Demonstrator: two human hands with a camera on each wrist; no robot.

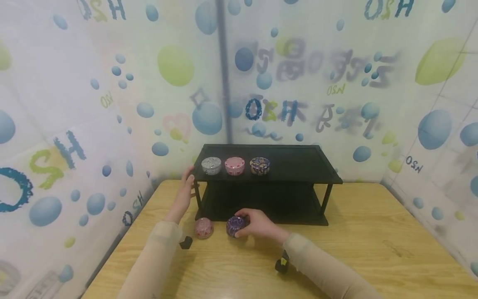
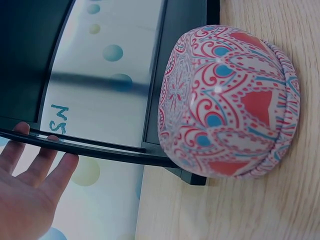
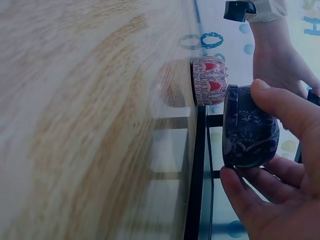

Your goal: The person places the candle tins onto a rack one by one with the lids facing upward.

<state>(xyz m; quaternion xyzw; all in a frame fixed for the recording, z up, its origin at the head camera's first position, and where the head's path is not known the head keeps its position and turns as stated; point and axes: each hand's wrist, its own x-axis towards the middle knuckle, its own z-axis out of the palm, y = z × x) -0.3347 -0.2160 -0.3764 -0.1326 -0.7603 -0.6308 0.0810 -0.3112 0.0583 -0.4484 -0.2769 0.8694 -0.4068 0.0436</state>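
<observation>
My right hand (image 1: 257,224) pinches a round purple patterned tin (image 1: 235,226) between thumb and fingers, in front of the black two-tier rack (image 1: 298,164). In the right wrist view the same dark tin (image 3: 252,127) is off the tabletop, held by its sides. My left hand (image 1: 184,193) touches the rack's left front corner, its fingers fairly straight along the black edge in the left wrist view. Between the hands, a pink-and-red patterned tin (image 1: 203,228) rests on the table near the rack's front left foot; it looms large in the left wrist view.
On the rack's top tier stand a silver-grey tin (image 1: 211,165), a pink tin (image 1: 235,165) and a dark blue-and-gold tin (image 1: 259,166) in a row toward the left. The lower tier (image 1: 257,203) is black. Wooden tabletop (image 1: 373,232) extends right; patterned sheeting (image 1: 179,104) hangs around the table.
</observation>
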